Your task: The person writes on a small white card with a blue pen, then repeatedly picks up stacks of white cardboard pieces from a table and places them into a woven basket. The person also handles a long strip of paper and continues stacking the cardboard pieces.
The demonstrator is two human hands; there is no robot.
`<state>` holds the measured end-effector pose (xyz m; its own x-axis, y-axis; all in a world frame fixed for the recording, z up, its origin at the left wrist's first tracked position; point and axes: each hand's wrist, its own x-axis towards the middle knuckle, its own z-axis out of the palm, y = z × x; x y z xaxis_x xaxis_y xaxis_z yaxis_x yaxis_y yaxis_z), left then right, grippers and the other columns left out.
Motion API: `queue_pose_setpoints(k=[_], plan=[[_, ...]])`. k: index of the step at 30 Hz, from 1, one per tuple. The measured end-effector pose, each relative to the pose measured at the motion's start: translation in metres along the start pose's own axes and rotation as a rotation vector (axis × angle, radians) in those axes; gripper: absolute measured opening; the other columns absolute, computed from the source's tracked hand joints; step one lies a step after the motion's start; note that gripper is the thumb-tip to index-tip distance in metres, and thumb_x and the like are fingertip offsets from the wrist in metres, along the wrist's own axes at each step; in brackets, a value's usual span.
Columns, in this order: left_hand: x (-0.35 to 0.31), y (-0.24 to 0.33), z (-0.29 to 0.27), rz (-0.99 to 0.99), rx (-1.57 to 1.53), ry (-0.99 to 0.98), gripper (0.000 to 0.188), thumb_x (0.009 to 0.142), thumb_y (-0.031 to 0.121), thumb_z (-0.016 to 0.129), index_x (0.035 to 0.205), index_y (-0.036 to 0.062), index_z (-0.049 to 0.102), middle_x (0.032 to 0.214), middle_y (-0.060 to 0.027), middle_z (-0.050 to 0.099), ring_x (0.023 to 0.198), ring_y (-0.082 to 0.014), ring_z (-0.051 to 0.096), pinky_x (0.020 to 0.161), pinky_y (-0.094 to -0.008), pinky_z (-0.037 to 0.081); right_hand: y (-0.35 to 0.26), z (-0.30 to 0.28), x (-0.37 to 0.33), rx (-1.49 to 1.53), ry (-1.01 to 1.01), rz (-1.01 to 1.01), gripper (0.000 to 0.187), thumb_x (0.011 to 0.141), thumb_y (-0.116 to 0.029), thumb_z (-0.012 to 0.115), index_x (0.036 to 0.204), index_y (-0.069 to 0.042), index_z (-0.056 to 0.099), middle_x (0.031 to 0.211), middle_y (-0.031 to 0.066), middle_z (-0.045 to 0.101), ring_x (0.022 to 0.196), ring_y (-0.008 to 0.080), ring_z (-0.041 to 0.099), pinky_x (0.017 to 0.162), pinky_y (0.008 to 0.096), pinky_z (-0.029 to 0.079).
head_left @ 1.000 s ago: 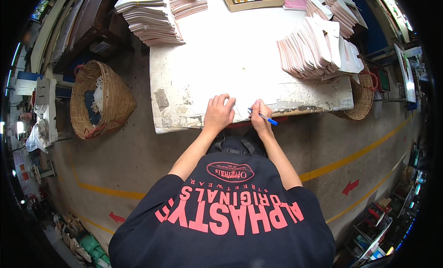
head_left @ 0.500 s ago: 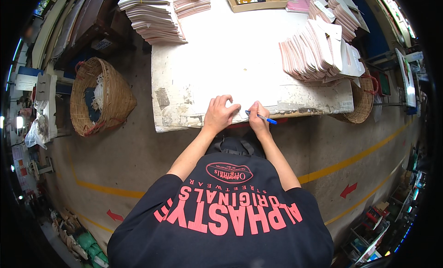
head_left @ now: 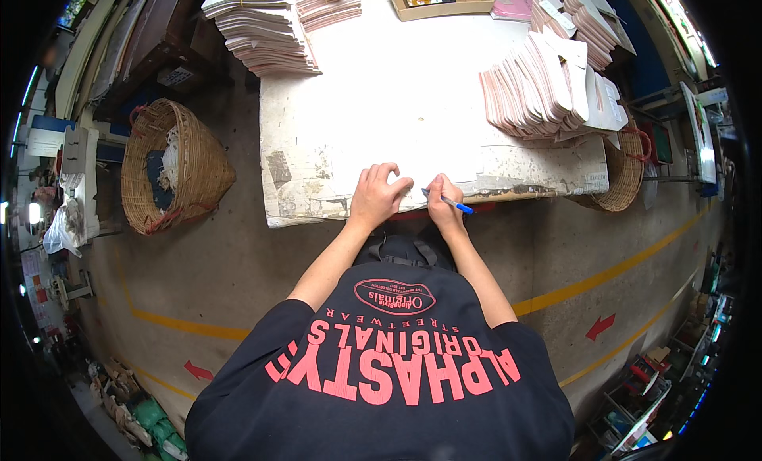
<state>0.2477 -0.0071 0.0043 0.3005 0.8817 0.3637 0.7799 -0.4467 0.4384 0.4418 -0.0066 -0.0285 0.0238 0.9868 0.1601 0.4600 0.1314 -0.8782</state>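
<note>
At the near edge of a worn white table (head_left: 298,183), my right hand (head_left: 444,199) grips a pen (head_left: 454,203). Its blue end sticks out behind the hand, to the right, and its other end points toward my left hand (head_left: 376,196). That left hand rests on the white surface with bent fingers, thumb and forefinger spread apart. A small white piece (head_left: 413,197), like paper, shows between the two hands. Glare on the tabletop hides its outline and any marks on it.
Stacks of folded white and pink pieces stand at the far left (head_left: 266,32) and right (head_left: 536,88) of the table. An open cardboard box (head_left: 440,10) lies at the back. Wicker baskets stand on the floor at left (head_left: 186,171) and right (head_left: 623,175).
The pen's blue end has shifted slightly left in my right hand. My left hand stays practically where it was.
</note>
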Motion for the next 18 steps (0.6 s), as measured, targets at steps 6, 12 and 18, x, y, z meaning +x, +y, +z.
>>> queue_pose_setpoints(k=[6, 12, 18], plan=[[-0.0001, 0.0005, 0.0006, -0.009, -0.004, -0.002, 0.021, 0.083, 0.015, 0.079, 0.102, 0.0232, 0.075, 0.109, -0.0040, 0.060, 0.101, -0.0254, 0.060, 0.085, -0.0411, 0.046, 0.0020, -0.0010, -0.0005, -0.006, -0.001, 0.000, 0.036, 0.111, -0.020, 0.049, 0.081, -0.001, 0.059, 0.066, 0.0183, 0.062, 0.061, 0.0357, 0.067, 0.060, 0.0438, 0.051], [-0.0006, 0.0008, 0.0016, -0.015, -0.019, 0.005, 0.028, 0.078, 0.010, 0.079, 0.102, 0.0230, 0.075, 0.110, -0.0053, 0.061, 0.102, -0.0275, 0.060, 0.087, -0.0423, 0.047, 0.0002, -0.0022, -0.0008, 0.020, 0.009, 0.018, 0.037, 0.112, -0.020, 0.049, 0.081, -0.001, 0.059, 0.065, 0.0178, 0.061, 0.059, 0.0337, 0.064, 0.060, 0.0430, 0.050], [-0.0006, 0.0004, 0.0017, -0.012, -0.017, 0.010, 0.028, 0.078, 0.010, 0.079, 0.102, 0.0231, 0.075, 0.110, -0.0055, 0.061, 0.102, -0.0275, 0.060, 0.087, -0.0421, 0.047, 0.0024, -0.0023, -0.0007, 0.025, -0.001, 0.074, 0.039, 0.112, -0.022, 0.049, 0.081, 0.000, 0.058, 0.065, 0.0173, 0.061, 0.059, 0.0328, 0.063, 0.060, 0.0433, 0.050]])
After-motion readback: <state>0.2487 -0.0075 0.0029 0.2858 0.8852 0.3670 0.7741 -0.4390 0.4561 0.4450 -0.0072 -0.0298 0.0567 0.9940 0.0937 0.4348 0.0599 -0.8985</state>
